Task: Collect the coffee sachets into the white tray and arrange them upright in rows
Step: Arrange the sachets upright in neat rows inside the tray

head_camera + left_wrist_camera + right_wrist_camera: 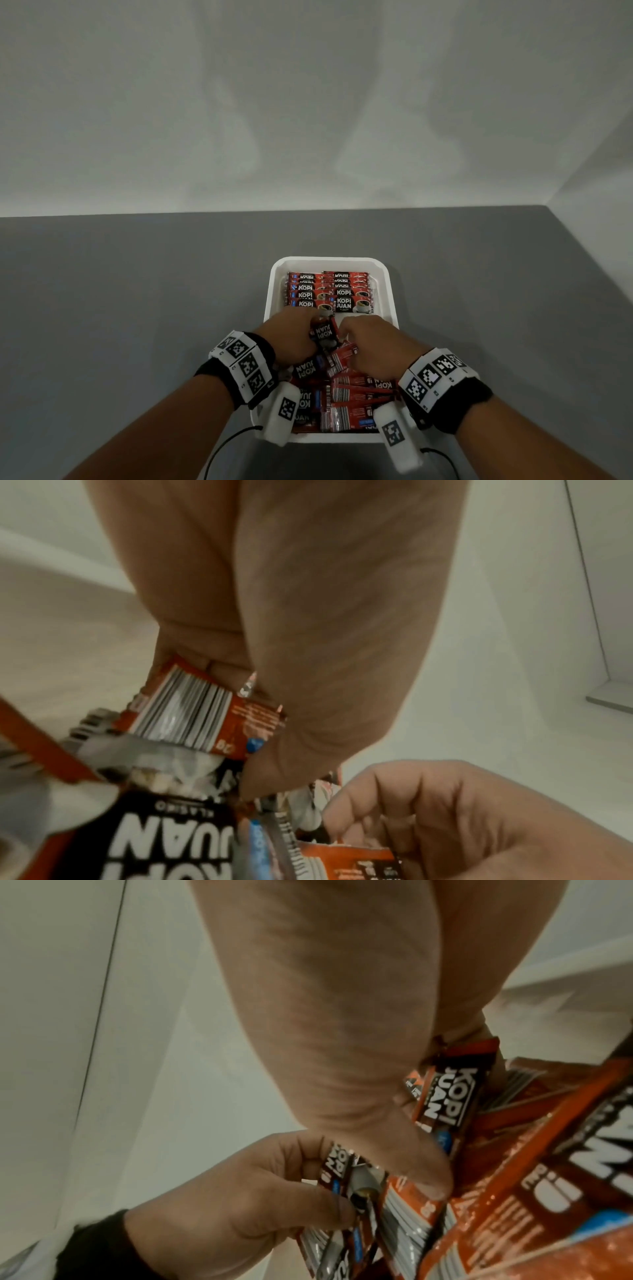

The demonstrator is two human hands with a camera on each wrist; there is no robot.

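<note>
The white tray lies on the grey table. Two rows of red and black coffee sachets stand upright at its far end. A loose pile of sachets fills its near half. My left hand and right hand meet over the tray's middle, each gripping sachets from a small bunch. In the left wrist view, my left hand's fingers curl round a barcode-side sachet. In the right wrist view, my right hand pinches a sachet, and my left hand holds several others.
The grey table stretches left and far of the tray, meeting a white wall behind and another on the right. Thin black cables trail from the wrist cameras near the table's front edge.
</note>
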